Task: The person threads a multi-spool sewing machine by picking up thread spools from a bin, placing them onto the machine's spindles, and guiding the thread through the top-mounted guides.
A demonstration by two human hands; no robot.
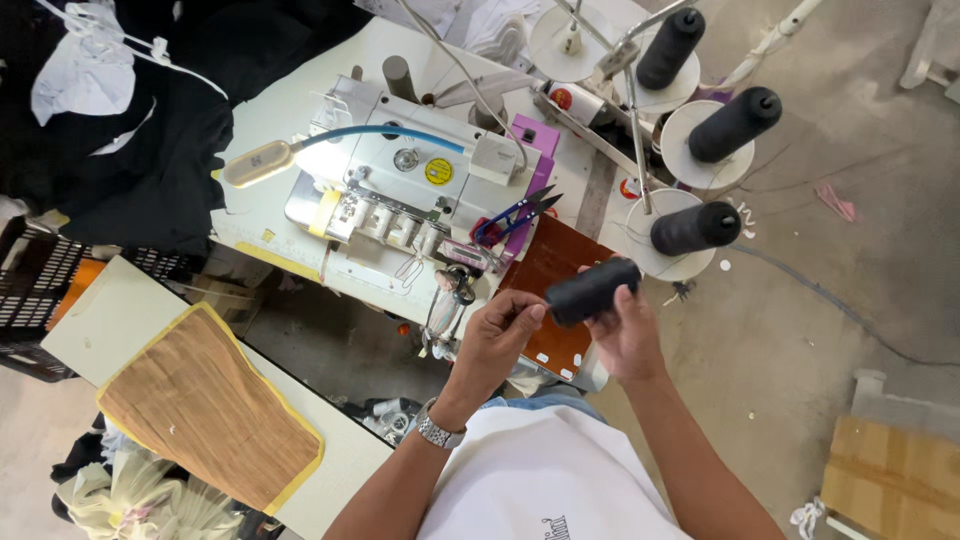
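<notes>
Both hands grip a black thread cone [592, 290] near the sewing machine [400, 190]: the left hand [500, 335] pinches its left end, the right hand [625, 335] wraps the right. Three more black cones [735, 123] stand far right; scissors [515, 215] lie on the tabletop [270, 110].

Black thread cone [592, 290] is lying nearly horizontal in mid-air, near side of the scene, right of centre, tilting slightly up toward the right. Fully wound, dark matte thread, tapering a little. Left hand [497, 335] is pinching its left end, right hand [628, 335] is cradling it from underneath at the right end.
</notes>
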